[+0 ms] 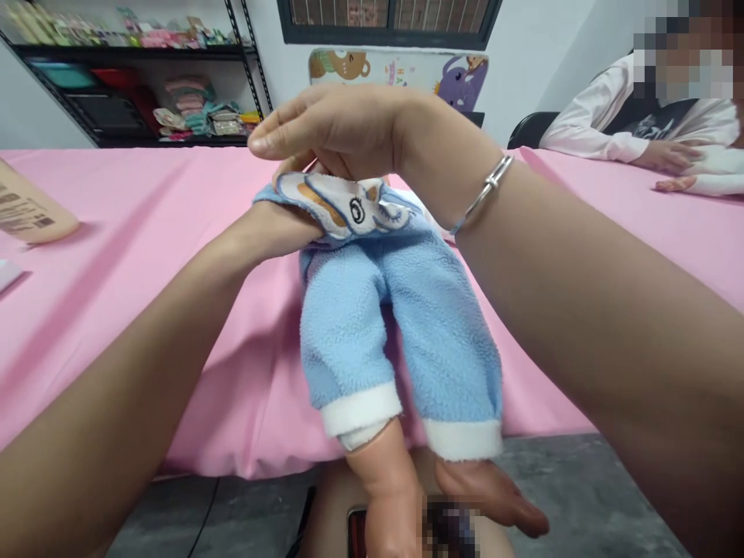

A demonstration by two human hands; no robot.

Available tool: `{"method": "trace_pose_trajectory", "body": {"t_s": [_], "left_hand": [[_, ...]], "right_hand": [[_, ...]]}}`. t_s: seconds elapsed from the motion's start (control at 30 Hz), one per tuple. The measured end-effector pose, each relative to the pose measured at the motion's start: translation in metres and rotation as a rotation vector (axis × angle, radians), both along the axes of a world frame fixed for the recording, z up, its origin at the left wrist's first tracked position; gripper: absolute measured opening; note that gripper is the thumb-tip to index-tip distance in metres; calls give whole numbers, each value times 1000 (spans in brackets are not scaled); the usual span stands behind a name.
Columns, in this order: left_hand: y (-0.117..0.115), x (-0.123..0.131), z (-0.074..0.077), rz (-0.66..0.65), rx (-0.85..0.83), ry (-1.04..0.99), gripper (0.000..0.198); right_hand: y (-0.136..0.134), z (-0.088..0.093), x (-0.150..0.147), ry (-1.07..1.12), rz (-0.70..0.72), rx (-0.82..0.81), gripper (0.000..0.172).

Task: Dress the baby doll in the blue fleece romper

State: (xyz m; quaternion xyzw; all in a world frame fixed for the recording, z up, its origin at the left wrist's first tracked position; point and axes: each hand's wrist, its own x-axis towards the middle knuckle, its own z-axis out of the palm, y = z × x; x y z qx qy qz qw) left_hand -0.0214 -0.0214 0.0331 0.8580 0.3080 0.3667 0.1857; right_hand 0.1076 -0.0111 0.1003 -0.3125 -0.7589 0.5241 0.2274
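A baby doll (387,473) lies on its back with its feet toward me and past the table's front edge. It wears a light blue fleece outfit (346,325) with white cuffs and an embroidered animal face on the front. My left hand (291,229) is tucked inside the outfit at the doll's chest, so most of its fingers are hidden. Over the doll's upper body, my right hand (342,128) stretches its fingers leftward, apparently empty; a silver bangle circles that wrist. Both my hands hide the doll's head and arms.
A pink cloth (232,418) covers the table. At left lie a beige bottle (35,205) and a white item (8,275). Behind stand loaded black shelves (139,53) and a cartoon board (401,74). Another person (621,116) sits at the right, forearms on the table.
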Motion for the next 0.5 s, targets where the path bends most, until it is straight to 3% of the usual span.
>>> {"method": "trace_pose_trajectory", "body": {"t_s": [0.07,0.17,0.23,0.37,0.43,0.5], "left_hand": [[-3,-1,-1,-58,-65,-88,41],[-5,-5,-1,-72,-127,-36,27],[-3,-8,-1,-62,-170,9,24],[-1,-10,-4,-58,-231,-23,17],[0,-11,-5,-24,-237,-70,8],[2,-14,-3,-13,-234,-125,3]], "right_hand": [[-3,9,-3,-123,-57,6,25],[-9,22,-2,-339,-262,136,24],[-9,26,1,-362,-239,124,25],[1,13,-1,88,-12,-80,17],[12,-1,-7,252,-112,-135,18],[24,-16,-12,277,-284,-79,19]]}}
